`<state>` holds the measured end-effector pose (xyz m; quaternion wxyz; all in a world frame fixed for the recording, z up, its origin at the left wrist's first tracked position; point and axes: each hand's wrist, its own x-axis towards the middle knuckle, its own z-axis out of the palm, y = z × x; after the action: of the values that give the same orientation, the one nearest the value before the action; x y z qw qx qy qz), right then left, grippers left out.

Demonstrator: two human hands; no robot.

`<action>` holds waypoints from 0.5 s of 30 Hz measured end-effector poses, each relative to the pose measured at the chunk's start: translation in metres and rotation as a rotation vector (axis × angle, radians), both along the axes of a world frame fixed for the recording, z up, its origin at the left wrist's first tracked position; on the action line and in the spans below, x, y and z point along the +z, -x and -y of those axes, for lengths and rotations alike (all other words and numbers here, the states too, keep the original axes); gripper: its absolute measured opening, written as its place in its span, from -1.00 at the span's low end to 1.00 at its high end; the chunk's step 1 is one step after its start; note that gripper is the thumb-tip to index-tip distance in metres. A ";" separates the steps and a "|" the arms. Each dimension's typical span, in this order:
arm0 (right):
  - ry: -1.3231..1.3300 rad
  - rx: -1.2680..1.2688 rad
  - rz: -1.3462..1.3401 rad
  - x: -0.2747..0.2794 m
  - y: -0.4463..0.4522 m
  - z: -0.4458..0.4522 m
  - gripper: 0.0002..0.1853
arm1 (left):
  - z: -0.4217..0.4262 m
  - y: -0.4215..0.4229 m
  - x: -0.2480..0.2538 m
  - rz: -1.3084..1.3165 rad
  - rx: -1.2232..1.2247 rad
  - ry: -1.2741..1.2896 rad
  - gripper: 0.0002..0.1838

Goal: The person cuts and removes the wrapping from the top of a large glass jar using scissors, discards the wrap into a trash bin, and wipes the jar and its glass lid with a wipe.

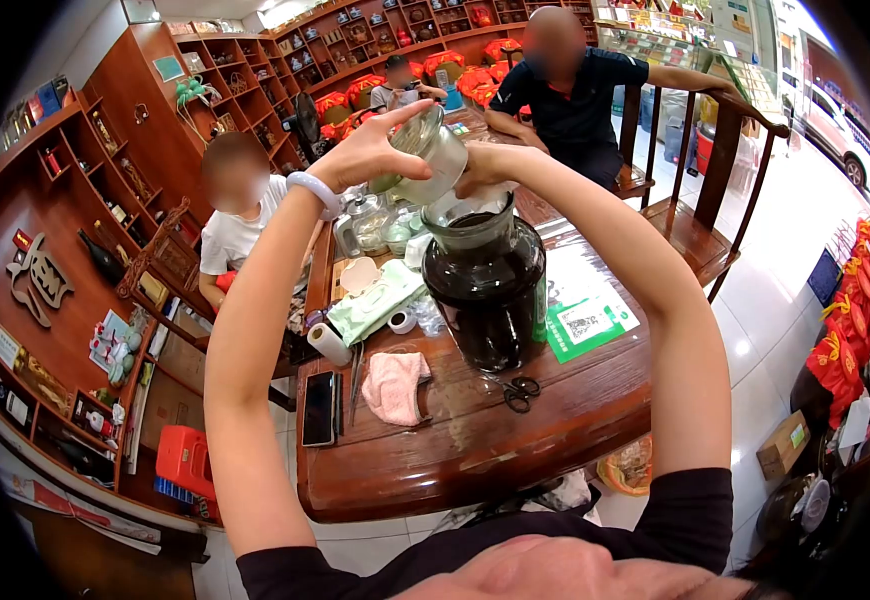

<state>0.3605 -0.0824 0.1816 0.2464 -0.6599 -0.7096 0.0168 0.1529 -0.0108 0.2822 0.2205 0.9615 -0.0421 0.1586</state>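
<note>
A large glass jar (485, 300) of dark liquid stands on the wooden table, its wide mouth uncovered. Above and left of that mouth, my left hand (380, 145) grips a thick, clear glass lid (433, 160), tilted, between spread thumb and fingers. A pale bracelet (317, 193) circles that wrist. My right hand (500, 165) is right beside the lid, over the jar's mouth, with its fingers curled in. Whatever those fingers hold is hidden; clear plastic shows just below them at the rim.
On the table (475, 450) lie scissors (521, 393), a pink cloth (395, 388), a phone (321, 408), a wipes pack (375, 300), a paper roll (329, 343) and a green QR card (587, 325). A glass teapot (363, 222) stands behind. Several people sit around; one person (575, 100) is at the far right.
</note>
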 end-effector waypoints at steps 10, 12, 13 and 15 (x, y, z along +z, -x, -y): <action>0.074 -0.331 0.296 0.007 0.027 0.055 -0.74 | -0.001 0.001 -0.002 0.003 0.006 -0.100 -0.04; 0.151 -0.337 0.365 0.008 0.035 0.063 -0.73 | -0.001 0.004 -0.003 -0.038 0.014 -0.067 -0.04; 0.221 -0.345 0.432 0.008 0.038 0.067 -0.72 | -0.002 0.003 -0.004 -0.041 0.022 -0.059 -0.03; 0.242 -0.289 0.511 0.008 0.045 0.074 -0.74 | -0.004 0.002 -0.007 -0.035 0.025 -0.046 -0.03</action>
<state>0.3158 -0.1559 0.1894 -0.0205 -0.7613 -0.6402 -0.1004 0.1510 -0.0068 0.2755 0.1972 0.9694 -0.0300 0.1434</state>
